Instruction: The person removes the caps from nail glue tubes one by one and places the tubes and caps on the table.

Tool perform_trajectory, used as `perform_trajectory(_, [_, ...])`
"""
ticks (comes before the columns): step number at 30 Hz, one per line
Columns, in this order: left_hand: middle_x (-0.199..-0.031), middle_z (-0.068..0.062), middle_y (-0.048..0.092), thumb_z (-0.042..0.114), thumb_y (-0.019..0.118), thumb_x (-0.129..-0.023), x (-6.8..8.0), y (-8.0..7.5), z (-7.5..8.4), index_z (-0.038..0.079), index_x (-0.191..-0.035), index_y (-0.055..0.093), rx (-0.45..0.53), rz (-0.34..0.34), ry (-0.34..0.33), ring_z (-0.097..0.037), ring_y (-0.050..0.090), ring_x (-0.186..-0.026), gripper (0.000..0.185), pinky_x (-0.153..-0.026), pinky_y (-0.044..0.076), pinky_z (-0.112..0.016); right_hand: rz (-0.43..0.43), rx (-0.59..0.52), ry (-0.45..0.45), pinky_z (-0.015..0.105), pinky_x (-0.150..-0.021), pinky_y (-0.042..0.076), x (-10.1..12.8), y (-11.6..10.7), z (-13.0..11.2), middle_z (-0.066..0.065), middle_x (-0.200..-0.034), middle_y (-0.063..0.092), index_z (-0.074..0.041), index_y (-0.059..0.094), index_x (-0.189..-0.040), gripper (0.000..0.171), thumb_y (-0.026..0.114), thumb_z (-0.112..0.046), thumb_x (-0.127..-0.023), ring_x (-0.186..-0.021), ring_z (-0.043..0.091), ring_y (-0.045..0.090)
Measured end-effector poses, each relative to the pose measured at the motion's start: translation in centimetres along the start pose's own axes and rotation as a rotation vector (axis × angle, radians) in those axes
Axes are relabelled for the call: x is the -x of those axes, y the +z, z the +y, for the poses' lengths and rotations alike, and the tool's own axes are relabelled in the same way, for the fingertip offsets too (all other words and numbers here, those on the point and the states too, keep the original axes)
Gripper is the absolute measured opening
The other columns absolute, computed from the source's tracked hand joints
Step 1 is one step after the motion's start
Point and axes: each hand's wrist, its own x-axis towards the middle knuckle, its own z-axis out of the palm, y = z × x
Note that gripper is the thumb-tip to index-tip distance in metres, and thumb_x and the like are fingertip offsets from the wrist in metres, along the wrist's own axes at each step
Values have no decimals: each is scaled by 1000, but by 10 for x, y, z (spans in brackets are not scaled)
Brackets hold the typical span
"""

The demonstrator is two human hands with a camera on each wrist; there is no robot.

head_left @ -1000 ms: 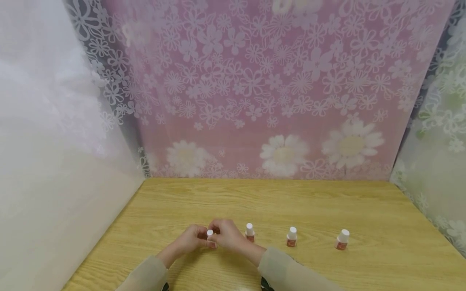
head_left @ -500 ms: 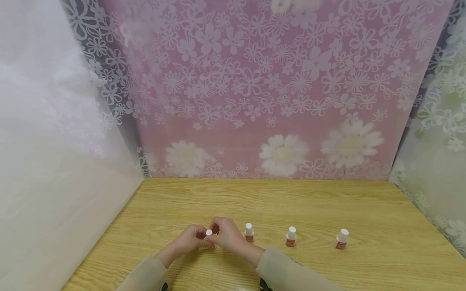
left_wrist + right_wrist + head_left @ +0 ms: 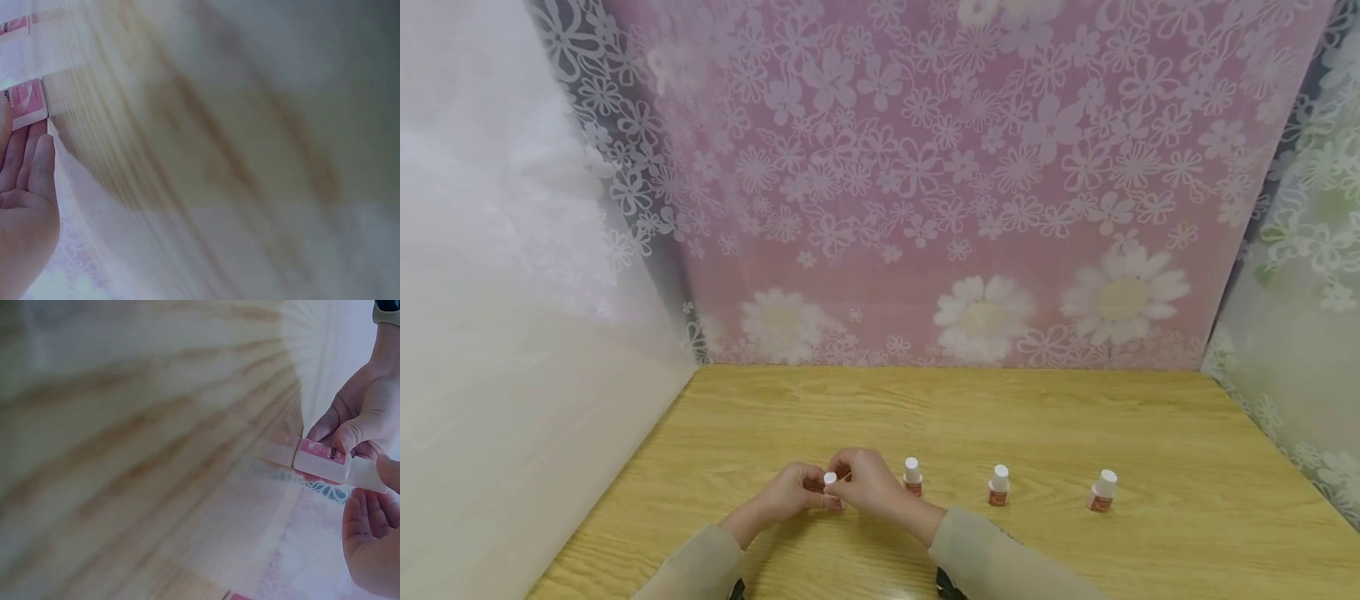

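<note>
A small white bottle with a red-and-pink label (image 3: pixel 322 464) stands on the table, its white cap (image 3: pixel 830 477) showing between the two hands in the head view. My left hand (image 3: pixel 790 492) grips the bottle's body, thumb on the near side and fingers behind. From the right, my right hand (image 3: pixel 868 483) pinches the cap with thumb and fingers. The right wrist view shows both hands meeting at the bottle, with the cap (image 3: pixel 367 475) at the right thumb. At the left edge of the left wrist view, my left hand's fingers lie along the label (image 3: pixel 28 103).
Three similar capped bottles stand upright in a row to the right: one close by the right hand (image 3: pixel 912 477), one in the middle (image 3: pixel 998 486), one farther right (image 3: pixel 1102 491). Flowered curtains (image 3: pixel 955 208) enclose the wood-grain table (image 3: pixel 955 408) at the back and sides.
</note>
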Motion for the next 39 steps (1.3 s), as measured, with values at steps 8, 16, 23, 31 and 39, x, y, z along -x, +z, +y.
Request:
perform_trajectory(8, [-92,-17,64,1,62,-80,0,0,2,-9,-96,62,24,4,-14,-27,61,-86,18,-73,48,-32,-16,18,-16,19,-61,45,-1,0,2,1,-80,61,-4,63,-86,8,63,0,-80,-72,7,56])
perform_trajectory(16, [-92,-18,64,1,62,-80,-1,0,-1,-10,-96,61,33,-2,0,-24,62,-84,20,-75,48,-32,-34,-4,13,19,-62,46,0,0,1,4,-87,60,-1,61,-97,16,62,-1,-81,-77,10,56])
perform_trajectory(23, [-93,-19,63,-1,60,-82,0,0,0,-11,-97,60,81,-18,-3,-29,61,-86,18,-77,47,-36,6,36,18,20,-59,44,-1,1,3,-2,-79,55,-6,56,-88,24,73,-13,-73,-71,7,50])
perform_trajectory(31, [-94,-18,63,0,61,-81,-1,0,3,-11,-95,60,91,-11,-26,-30,61,-87,17,-77,47,-36,36,55,-10,20,-58,43,-3,0,2,-3,-74,56,-7,56,-79,18,73,-9,-73,-67,6,50])
perform_trajectory(39, [-93,-19,63,0,61,-81,0,2,1,-9,-93,62,54,6,-49,-30,61,-87,15,-77,47,-36,1,26,-30,19,-60,44,-1,-1,1,5,-79,60,-2,59,-83,13,69,-4,-75,-71,7,54])
